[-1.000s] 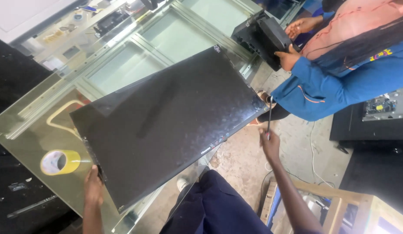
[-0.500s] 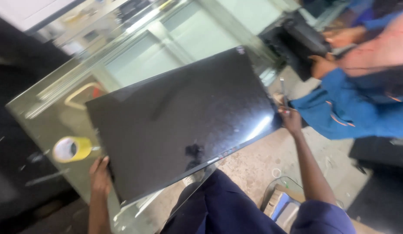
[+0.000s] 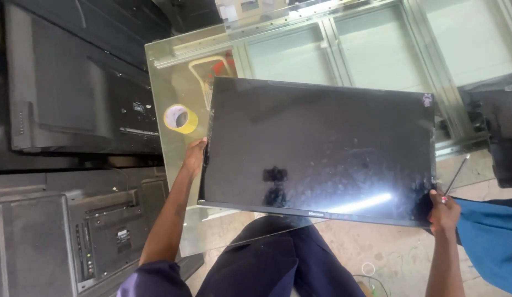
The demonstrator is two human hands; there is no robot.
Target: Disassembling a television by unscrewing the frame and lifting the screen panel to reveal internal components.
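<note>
The big flat black screen panel now lies straighter over the glass counter, not tilted like before. The left hand grips its left edge. The right hand grips its right corner, also holding a thin screwdriver. The yellow tape roll sits just beside it.

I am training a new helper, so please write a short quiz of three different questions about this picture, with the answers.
1. True or false: both hands grip the flat black screen panel by its side edges.
2. What does the right hand hold along with the panel? A) a screwdriver B) a hammer C) a brush
3. Fill in: the roll of yellow tape lies on the ____ table.

Key:
1. True: the left hand is on the left edge, the right hand at the lower right corner.
2. A: the screwdriver points up from the hand.
3. glass
</note>
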